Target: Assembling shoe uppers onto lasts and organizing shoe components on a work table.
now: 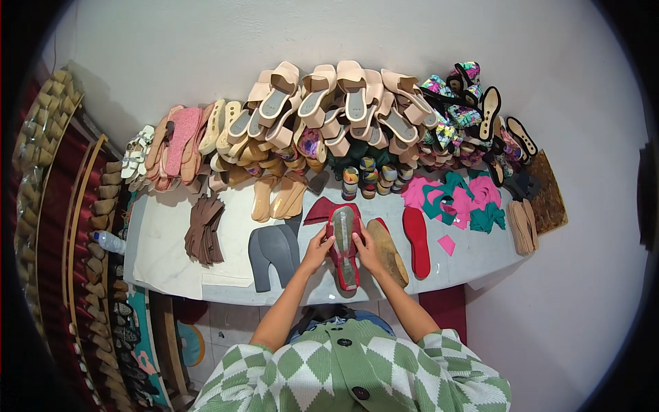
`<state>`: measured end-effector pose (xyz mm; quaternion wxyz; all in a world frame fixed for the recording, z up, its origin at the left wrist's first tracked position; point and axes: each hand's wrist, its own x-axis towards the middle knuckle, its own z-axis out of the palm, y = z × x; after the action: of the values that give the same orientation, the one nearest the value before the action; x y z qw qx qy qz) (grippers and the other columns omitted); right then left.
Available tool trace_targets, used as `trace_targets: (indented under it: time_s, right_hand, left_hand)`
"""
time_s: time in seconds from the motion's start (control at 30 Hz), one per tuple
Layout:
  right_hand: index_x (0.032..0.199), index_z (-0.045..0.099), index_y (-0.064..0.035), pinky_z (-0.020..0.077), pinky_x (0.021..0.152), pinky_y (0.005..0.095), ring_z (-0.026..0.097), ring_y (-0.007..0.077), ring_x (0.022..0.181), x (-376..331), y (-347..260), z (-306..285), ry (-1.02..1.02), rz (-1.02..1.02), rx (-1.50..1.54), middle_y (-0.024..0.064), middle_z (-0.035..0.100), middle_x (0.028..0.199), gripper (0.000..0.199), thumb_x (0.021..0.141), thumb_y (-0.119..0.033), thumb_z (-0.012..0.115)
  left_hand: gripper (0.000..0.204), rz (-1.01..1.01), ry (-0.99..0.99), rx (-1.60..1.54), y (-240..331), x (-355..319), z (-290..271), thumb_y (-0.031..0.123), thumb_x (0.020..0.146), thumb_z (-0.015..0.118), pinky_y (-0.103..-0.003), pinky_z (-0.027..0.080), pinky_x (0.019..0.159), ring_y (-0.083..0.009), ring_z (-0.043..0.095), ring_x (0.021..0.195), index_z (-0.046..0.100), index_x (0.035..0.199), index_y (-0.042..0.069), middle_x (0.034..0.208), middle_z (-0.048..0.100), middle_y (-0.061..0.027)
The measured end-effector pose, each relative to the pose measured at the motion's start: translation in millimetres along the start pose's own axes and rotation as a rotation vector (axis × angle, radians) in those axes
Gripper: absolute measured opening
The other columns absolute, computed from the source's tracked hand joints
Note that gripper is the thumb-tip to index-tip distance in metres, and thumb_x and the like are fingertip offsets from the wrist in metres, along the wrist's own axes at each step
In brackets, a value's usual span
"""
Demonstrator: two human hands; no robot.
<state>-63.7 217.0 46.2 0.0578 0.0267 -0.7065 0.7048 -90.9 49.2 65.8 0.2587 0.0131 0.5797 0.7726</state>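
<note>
Green-and-white diamond-patterned cardigan fills the lower edge. Left hand and right hand, both partly closed, grip opposite sides of a red-covered shoe last, bottom face up. Position: near edge of the worktable. Long axis runs front to back, broader end toward the wall.

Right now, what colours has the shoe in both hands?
The shoe is red around a greyish middle; head view shows it.
</note>
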Motion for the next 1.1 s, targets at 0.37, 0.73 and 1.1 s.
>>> trace_targets:
  time_s: [0.37, 0.73, 1.1]
  right_hand:
    - [0.14, 0.017, -0.0025, 0.0249, 0.103, 0.0301, 0.03, 0.0198, 0.126, -3.5, 12.9, -16.4, -0.139, 0.098, 0.132, 0.0119, 0.029, 0.139, 0.063, 0.089, -0.016, 0.053]
    - [0.141, 0.015, -0.007, 0.0352, 0.096, 0.0298, 0.04, 0.0174, 0.117, 8.2, 16.6, -7.1, -0.168, 0.22, 0.23, 0.0128, 0.036, 0.133, 0.068, 0.087, -0.012, 0.056]
    - [0.123, 0.044, -0.008, 0.0432, 0.087, 0.0297, 0.05, 0.014, 0.104, 35.6, 28.5, 60.1, -0.332, 0.373, 0.381, 0.005, 0.05, 0.117, 0.037, 0.095, -0.031, 0.039]
  left_hand:
    - [0.07, -0.087, -0.166, -0.108, -24.8, -2.0, -8.6, 0.021, 0.085, 0.059, -0.031, 0.041, 0.091, -0.0157, 0.048, 0.11, 0.017, 0.141, 0.016, 0.129, 0.042, -0.0048]
    - [0.07, -0.08, -0.006, -0.1, -28.9, -0.1, -13.6, 0.012, 0.083, 0.06, -0.031, 0.047, 0.084, -0.0151, 0.049, 0.109, 0.02, 0.141, 0.014, 0.124, 0.047, -0.0046]
    - [0.044, 0.083, 0.293, -0.128, 0.3, -42.8, -74.5, 0.008, 0.084, 0.056, -0.025, 0.05, 0.071, -0.0084, 0.056, 0.085, 0.042, 0.126, 0.008, 0.105, 0.055, -0.0003]
